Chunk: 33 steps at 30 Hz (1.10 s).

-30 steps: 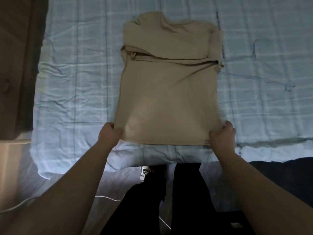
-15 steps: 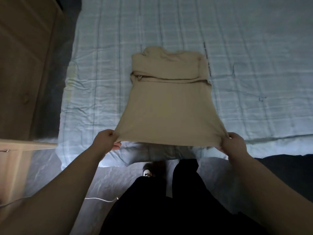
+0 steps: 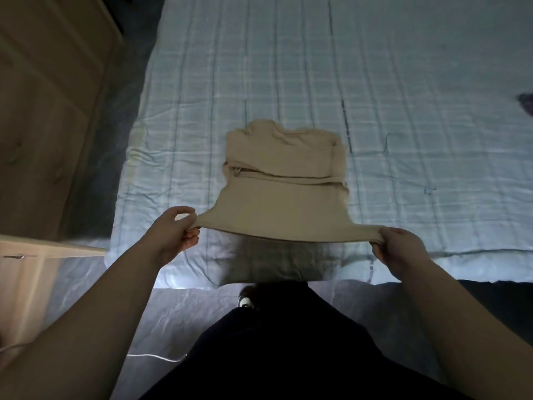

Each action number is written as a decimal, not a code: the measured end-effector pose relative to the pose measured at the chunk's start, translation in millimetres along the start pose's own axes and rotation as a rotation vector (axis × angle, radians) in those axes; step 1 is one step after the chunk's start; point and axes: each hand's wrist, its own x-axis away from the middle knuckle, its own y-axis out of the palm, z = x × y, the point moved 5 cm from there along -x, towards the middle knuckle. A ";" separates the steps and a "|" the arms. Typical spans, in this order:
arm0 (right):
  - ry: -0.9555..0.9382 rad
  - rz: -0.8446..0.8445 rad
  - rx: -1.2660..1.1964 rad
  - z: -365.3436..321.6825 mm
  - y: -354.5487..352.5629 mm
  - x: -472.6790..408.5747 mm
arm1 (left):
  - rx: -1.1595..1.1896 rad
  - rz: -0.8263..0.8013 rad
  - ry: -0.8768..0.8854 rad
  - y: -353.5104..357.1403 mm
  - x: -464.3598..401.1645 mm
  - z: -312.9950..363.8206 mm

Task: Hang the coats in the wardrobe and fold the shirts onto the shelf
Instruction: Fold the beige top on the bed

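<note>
One tan shirt, two hands, a left hand and a right hand, one bed with a pale blue checked cover, one wire hanger, one wooden cabinet, one white cable, one shoe

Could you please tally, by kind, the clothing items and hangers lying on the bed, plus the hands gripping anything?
Tan shirts: 1, the shirt
Wire hangers: 1, the hanger, faint on the bedsheet
Hands gripping the shirt's hem: 2, left hand and right hand
Total: 4
</note>
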 end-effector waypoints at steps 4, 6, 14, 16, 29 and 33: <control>-0.006 -0.010 -0.168 -46.8 23.2 -42.2 | 0.169 0.048 0.025 21.8 -47.8 42.0; -0.009 -0.047 -0.254 -71.6 39.5 -65.8 | 0.264 0.091 -0.013 33.7 -75.9 57.9; 0.105 -0.040 -0.525 -160.5 111.0 -186.1 | 0.671 0.205 -0.119 86.9 -194.3 132.0; 0.085 -0.021 -0.325 -172.0 130.8 -224.1 | 0.712 0.223 -0.113 99.9 -230.6 148.4; -0.238 0.079 -0.115 -182.3 217.9 -354.7 | 0.145 0.241 0.195 143.3 -399.6 126.9; -0.771 0.058 0.464 -172.3 240.2 -313.4 | -0.714 0.270 0.689 179.8 -372.6 119.7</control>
